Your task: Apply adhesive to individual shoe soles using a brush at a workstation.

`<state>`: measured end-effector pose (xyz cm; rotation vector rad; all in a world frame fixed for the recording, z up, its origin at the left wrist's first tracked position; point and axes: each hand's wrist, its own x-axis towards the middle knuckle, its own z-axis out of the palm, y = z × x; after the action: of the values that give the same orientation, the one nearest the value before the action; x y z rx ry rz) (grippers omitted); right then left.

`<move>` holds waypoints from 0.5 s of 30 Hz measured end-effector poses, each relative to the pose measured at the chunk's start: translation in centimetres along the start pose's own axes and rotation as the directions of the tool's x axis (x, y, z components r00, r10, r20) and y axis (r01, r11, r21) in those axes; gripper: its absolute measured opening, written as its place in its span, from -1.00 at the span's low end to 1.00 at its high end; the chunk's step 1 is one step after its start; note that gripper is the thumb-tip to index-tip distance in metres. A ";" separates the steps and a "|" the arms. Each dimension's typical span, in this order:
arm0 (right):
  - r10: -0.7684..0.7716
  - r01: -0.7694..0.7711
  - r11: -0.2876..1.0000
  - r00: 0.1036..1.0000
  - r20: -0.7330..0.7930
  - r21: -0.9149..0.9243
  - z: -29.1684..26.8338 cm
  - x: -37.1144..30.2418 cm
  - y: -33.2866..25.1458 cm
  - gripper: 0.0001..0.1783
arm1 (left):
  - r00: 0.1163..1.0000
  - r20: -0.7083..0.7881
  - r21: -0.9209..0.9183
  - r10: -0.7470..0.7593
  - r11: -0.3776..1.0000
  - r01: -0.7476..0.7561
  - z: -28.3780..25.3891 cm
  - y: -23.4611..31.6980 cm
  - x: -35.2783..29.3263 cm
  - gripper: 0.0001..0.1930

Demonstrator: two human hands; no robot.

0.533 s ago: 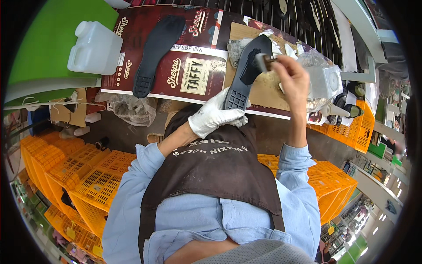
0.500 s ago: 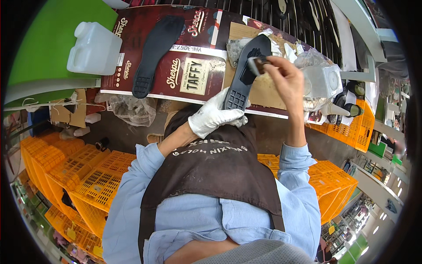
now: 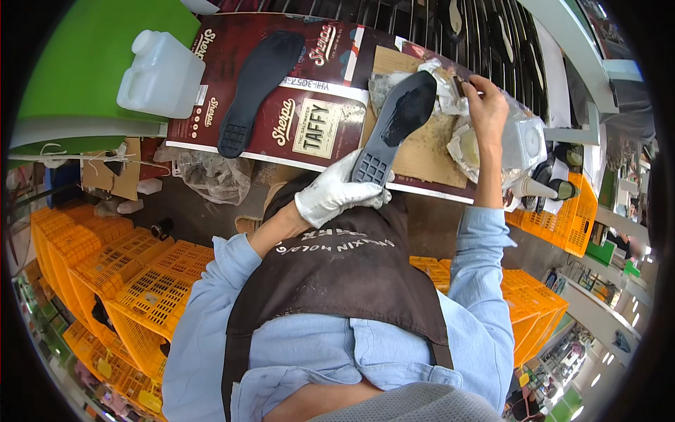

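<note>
My left hand (image 3: pixel 334 195), in a white glove, is closed around the heel end of a black shoe sole (image 3: pixel 397 123). The sole tilts up and away to the right over the board, and a darker wet-looking patch covers its broad forefoot. My bare right hand (image 3: pixel 489 112) is pinched on a small brush (image 3: pixel 459 86), of which only a bit of the brown handle shows. It hovers right of the sole, beside crumpled white paper (image 3: pixel 446 84). A second black sole (image 3: pixel 260 84) lies on the dark red printed cardboard (image 3: pixel 200 144) to the left.
A white plastic jug (image 3: pixel 160 76) stands at the far left. A clear cut-open plastic container (image 3: pixel 517 144) with plastic wrap sits right of my right hand. A black slatted rack (image 3: pixel 415 24) runs along the back. Orange crates (image 3: pixel 158 281) surround me on both sides.
My right hand has moved right with the brush, off the sole. The dark wet patch on the sole now looks spread wider and smoother. My left hand has shifted slightly left and nearer.
</note>
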<state>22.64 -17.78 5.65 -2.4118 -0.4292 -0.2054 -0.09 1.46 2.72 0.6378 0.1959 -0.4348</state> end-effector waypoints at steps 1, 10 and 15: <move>0.007 -0.007 1.000 0.995 -0.100 -0.004 -0.1 0.3 0.0 -0.75 | 1.000 -0.004 -0.005 0.011 1.000 -0.011 0.0 0.1 -0.2 -0.37; -0.054 0.056 0.998 0.992 -0.113 0.010 0.7 2.8 1.9 -0.75 | 1.000 -0.023 0.016 0.006 1.000 -0.006 -0.4 1.1 -1.4 -0.35; -0.212 0.204 0.976 0.971 0.108 0.078 1.3 3.8 2.0 -0.74 | 0.999 -0.025 0.023 0.022 1.000 -0.022 -0.3 1.5 -1.9 -0.33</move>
<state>26.99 -17.42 4.49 -2.3197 -0.7326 -0.1416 -1.15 3.35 3.83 0.6672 0.2078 -0.4083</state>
